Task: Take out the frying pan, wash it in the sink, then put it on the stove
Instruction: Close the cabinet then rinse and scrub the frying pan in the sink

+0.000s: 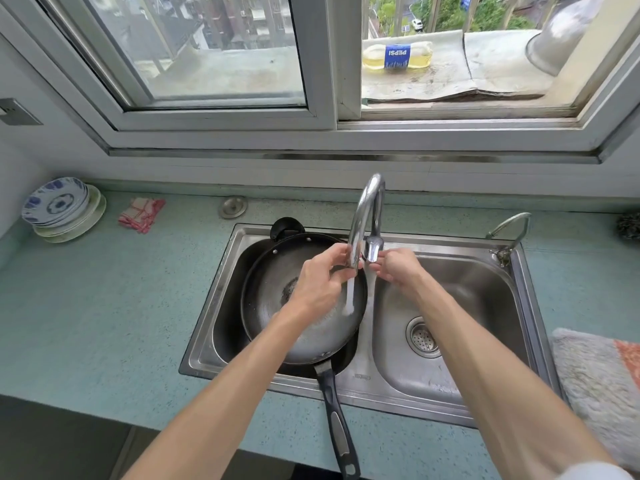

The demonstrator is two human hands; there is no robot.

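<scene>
Black round frying pan (304,299) sat tilted in the left basin of the double stainless sink (460,341), its long black handle jutting over the front rim and speckled teal bench (104,323). Water fell from the curved chrome faucet (367,216) into the pan. Left hand (322,282) pinched the spout's tip; right hand (398,266) curled around the faucet's lever. Both forearms reached forward, bare.

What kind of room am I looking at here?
Most likely a home kitchen: a double steel sink with a running faucet, a frying pan in the left basin, and stacked plates on the counter.
</scene>
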